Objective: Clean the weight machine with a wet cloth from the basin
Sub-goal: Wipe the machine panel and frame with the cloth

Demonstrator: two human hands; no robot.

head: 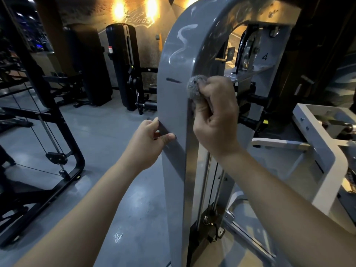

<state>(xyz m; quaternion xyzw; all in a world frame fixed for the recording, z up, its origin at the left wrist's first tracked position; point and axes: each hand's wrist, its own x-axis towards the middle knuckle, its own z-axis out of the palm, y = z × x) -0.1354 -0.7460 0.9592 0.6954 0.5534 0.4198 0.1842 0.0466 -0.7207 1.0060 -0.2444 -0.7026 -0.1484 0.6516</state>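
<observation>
The grey floor of a gym fills the low part of the view and shines a little

The big grey weight machine stands in the middle, very near. Its tall front panel goes up and bends over to the right at the top like an arch. There are pale smears high up on the panel. Inside the arch, on the right, is a shiny round pulley with a number 4 drawn just beside it. Low down inside, thin metal rods run down toward the floor

On the left is a black frame with thin cables and a small wheel near its bottom. Far back stands a tall black tower of another machine, with one more dark tower to its left. Bright yellow lights glow on the far wall. On the right, near, is a white metal frame

Two bare arms reach in from the bottom. The left hand holds the left edge of the grey panel. Its fingers curl round the edge and its thumb lies flat on the front

The right hand is higher up, at the right edge of the panel. Its fingers are closed tight round a grey fuzzy cloth. The cloth is bunched up and pokes out above the hand, pressed against the panel edge

A short dark mark sits on the panel just left of the cloth
</observation>
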